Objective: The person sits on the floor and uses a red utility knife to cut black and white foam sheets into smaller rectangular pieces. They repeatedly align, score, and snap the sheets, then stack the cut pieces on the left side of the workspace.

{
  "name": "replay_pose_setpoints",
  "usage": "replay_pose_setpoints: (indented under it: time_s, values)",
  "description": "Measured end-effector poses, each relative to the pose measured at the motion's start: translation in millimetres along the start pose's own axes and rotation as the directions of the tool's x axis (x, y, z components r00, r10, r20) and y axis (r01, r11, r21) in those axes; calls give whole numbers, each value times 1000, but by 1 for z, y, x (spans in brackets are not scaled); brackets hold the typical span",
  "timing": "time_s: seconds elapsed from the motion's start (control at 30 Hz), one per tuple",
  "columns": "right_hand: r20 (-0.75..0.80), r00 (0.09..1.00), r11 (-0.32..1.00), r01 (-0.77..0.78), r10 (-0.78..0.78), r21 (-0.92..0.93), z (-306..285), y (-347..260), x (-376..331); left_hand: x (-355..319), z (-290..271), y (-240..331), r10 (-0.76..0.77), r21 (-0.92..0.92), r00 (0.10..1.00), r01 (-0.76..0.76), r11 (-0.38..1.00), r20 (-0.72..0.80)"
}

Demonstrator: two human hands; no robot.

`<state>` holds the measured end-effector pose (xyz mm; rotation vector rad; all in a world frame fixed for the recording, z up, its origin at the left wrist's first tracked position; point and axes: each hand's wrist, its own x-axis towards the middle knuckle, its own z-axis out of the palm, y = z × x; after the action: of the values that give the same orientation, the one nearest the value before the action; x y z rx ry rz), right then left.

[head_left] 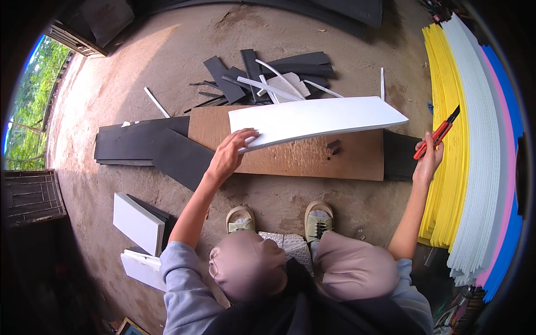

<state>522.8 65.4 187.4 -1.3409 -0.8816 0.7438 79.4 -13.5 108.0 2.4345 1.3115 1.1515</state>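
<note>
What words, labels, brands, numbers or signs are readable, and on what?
None can be read.
Red utility knife in the right hand: too small to make out any lettering.
White sheet held by the left hand: no writing visible.
Brown board: no legible marks.
Yellow sheets: no print visible.
Framed item, lower left: cut off, too small to tell.

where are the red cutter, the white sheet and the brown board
Red cutter (441,133): head view, on its handle.
White sheet (319,116): head view, middle of its upper face.
Brown board (301,159): head view, on its bare surface below the sheet's near edge.
</note>
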Motion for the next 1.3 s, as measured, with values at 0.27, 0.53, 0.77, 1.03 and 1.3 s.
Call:
replay_pose_setpoints:
  time_s: [0.27,0.53,0.77,1.03,1.3]
  values:
    - [332,927,983,-147,176,-112,89,72,-35,-112,-17,-35,-29,268,997,9,963,72]
    - [661,723,801,269,199,-535,189,166,-110,-192,2,0,-690,364,432,896,255,-580]
    - [816,577,645,633,-23,-429,214,203,-129,-197,-7,3,-955,-837,-297,519,-176,16]
    - [850,519,526,749,-91,-402,202,197,-136,-224,-88,14,-710,-491,109,649,581,-695]
    - [601,771,428,626,-211,-652,157,204,-73,-151,-99,-65,-871,-367,483,796,481,-93]
